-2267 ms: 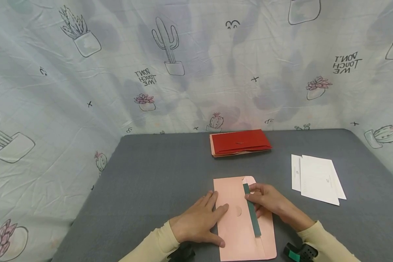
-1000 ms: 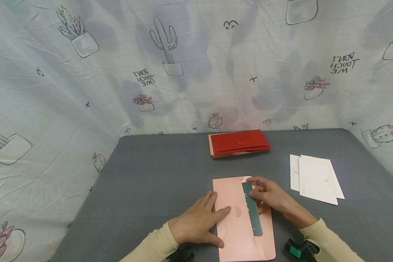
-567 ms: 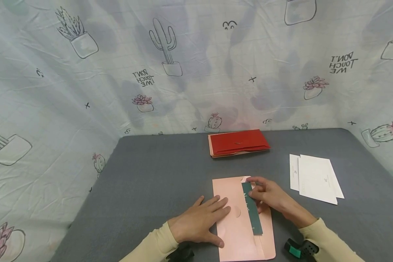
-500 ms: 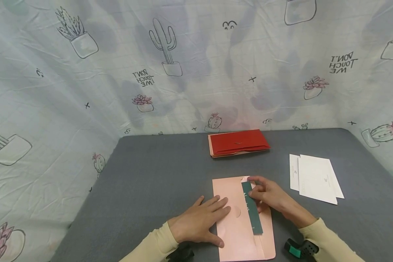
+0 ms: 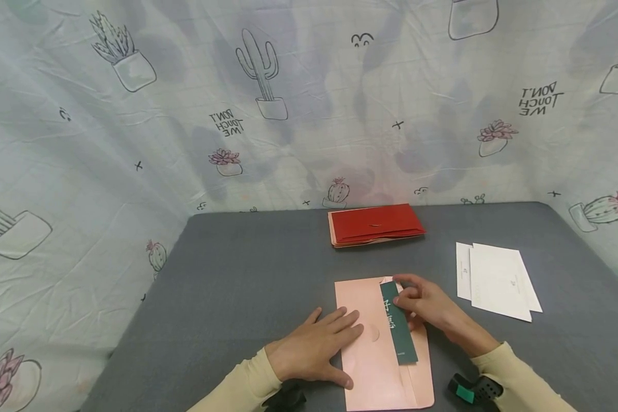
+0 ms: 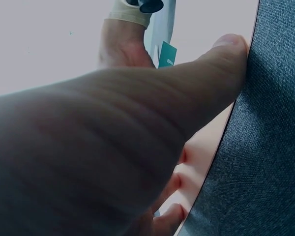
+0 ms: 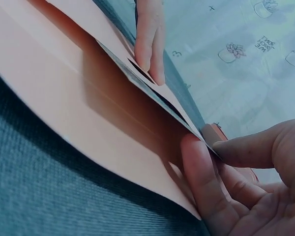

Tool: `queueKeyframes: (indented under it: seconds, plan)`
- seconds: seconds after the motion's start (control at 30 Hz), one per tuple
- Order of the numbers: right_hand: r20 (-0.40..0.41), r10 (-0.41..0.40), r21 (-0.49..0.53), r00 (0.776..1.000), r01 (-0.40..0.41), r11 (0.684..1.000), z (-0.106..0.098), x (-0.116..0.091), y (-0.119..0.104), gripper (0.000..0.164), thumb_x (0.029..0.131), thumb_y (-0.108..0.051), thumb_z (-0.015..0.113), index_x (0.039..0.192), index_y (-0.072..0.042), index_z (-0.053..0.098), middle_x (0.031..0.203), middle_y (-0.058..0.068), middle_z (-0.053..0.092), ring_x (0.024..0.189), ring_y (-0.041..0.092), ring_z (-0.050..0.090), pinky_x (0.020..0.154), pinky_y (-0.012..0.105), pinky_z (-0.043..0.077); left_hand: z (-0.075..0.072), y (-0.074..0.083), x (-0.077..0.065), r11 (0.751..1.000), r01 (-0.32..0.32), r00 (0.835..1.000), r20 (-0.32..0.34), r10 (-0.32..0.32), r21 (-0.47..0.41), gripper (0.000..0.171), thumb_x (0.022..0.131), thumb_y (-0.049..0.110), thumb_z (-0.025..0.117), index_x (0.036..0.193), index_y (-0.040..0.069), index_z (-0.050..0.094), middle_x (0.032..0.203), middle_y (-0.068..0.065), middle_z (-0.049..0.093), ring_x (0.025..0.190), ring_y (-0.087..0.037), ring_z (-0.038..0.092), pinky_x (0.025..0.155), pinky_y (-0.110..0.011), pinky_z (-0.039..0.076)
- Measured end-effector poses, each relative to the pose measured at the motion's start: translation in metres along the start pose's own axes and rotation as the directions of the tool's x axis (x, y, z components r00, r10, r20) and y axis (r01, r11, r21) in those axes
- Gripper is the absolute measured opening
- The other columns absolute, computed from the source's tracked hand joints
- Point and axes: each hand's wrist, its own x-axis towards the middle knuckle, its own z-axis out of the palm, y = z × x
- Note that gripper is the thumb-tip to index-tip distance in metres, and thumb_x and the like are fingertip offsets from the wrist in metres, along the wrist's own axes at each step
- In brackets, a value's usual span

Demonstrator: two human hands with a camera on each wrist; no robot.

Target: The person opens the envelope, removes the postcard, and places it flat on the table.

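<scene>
A pink envelope (image 5: 363, 366) lies on the grey table with its flap side to the right. My left hand (image 5: 314, 349) rests spread on its left half, fingers straight. In the left wrist view my left thumb (image 6: 226, 54) lies along the envelope's edge. A dark green card (image 5: 399, 332) with white writing sticks out of the envelope's right-hand opening; its left part is hidden inside. My right hand (image 5: 424, 303) pinches the card's outer edge. In the right wrist view the right thumb (image 7: 246, 150) and fingers hold the edge from both sides, above the open flap (image 7: 64, 98).
A stack of red and pink envelopes (image 5: 378, 224) lies at the back of the table (image 5: 257, 257). Several white cards (image 5: 499, 283) overlap on the right. A patterned cloth (image 5: 309, 114) hangs behind the table.
A wider strip of the green card shows outside the envelope, and its writing has come into view. My right hand has shifted slightly right; the left fingers have moved onto the envelope.
</scene>
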Motion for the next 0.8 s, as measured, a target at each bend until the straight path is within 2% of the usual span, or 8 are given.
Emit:
queueKeyframes:
  seconds: [0.2, 0.8]
  plan:
    - [-0.008, 0.018, -0.001, 1.0, -0.018, 1.0, -0.001, 0.001, 0.001, 0.06, 0.096, -0.012, 0.066, 0.145, 0.01, 0.04, 0.093, 0.009, 0.074, 0.067, 0.017, 0.065, 0.057, 0.03, 0.058, 0.0, 0.0, 0.0, 1.0, 0.002, 1.0, 0.01, -0.002, -0.009, 0.095, 0.079, 0.066, 0.074, 0.158, 0.032, 0.034, 0.169, 0.01, 0.023, 0.158, -0.016, 0.02, 0.121, -0.062, 0.027]
    - [-0.01, -0.001, -0.004, 1.0, 0.0, 1.0, -0.012, 0.005, 0.004, 0.056, 0.096, -0.009, 0.062, 0.144, 0.009, 0.039, 0.093, 0.007, 0.072, 0.069, 0.015, 0.062, 0.055, 0.032, 0.057, 0.0, -0.001, 0.0, 1.0, -0.019, 1.0, -0.015, 0.018, -0.011, 0.095, 0.08, 0.066, 0.074, 0.158, 0.031, 0.034, 0.169, 0.009, 0.024, 0.158, -0.017, 0.02, 0.121, -0.063, 0.026]
